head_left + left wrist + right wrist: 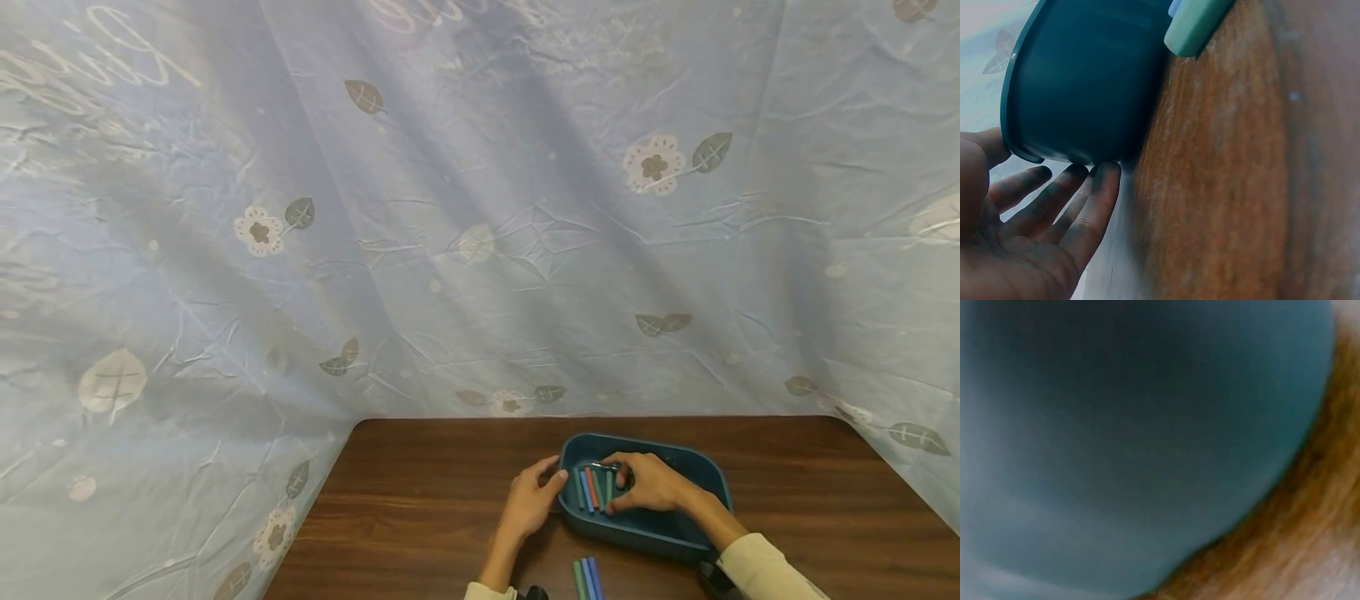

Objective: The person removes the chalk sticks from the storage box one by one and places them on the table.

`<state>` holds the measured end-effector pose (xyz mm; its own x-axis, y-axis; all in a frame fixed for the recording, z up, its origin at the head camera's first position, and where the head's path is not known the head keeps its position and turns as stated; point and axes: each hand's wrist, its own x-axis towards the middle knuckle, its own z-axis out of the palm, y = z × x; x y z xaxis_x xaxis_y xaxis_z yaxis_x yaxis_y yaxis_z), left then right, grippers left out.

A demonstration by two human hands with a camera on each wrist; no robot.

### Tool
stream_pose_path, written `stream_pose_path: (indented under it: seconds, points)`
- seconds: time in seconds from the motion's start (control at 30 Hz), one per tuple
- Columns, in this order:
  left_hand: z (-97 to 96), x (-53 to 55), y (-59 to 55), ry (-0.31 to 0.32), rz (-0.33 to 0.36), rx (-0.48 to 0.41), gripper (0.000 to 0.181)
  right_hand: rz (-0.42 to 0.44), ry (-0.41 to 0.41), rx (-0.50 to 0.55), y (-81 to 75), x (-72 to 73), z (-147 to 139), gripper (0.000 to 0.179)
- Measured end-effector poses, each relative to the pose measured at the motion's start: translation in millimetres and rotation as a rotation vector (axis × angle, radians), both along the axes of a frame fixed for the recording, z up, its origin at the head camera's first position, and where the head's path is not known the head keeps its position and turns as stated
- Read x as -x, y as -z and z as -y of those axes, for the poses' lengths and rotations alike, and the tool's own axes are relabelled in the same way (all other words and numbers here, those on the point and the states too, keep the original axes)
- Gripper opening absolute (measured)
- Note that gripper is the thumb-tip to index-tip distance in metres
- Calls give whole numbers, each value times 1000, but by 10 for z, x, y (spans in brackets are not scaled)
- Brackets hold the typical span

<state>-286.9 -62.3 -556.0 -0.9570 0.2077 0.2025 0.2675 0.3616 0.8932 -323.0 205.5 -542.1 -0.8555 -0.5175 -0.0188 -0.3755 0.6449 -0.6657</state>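
A deep teal plastic bin (645, 540) stands on the table. My left hand (529, 500) is at its left end, the thumb at the rim and the fingertips against the outer wall; the left wrist view shows these fingers (1088, 228) spread and fairly straight. Inside the bin, a row of slim coloured sticks lies side by side, among them a blue stick (587, 490) and a red stick (592, 487). Reaching in from the right, my right hand (651, 483) pinches a green stick (609, 485) at the row's right end. A small shiny metal thing (602, 465) lies by its fingertips.
In front of the bin, a green stick (579, 578) and blue sticks (592, 578) lie together on the brown wooden table (435, 492). A patterned pale curtain (480, 317) hangs behind and around the table. The right wrist view is blurred, filled mostly by the bin's wall (1147, 456).
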Motion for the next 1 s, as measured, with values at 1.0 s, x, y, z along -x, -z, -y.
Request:
stream_pose_path:
  seconds: [1.0]
  points:
    - [-12, -9, 18, 27, 78, -98, 49, -51, 88, -59, 17, -68, 70, 79]
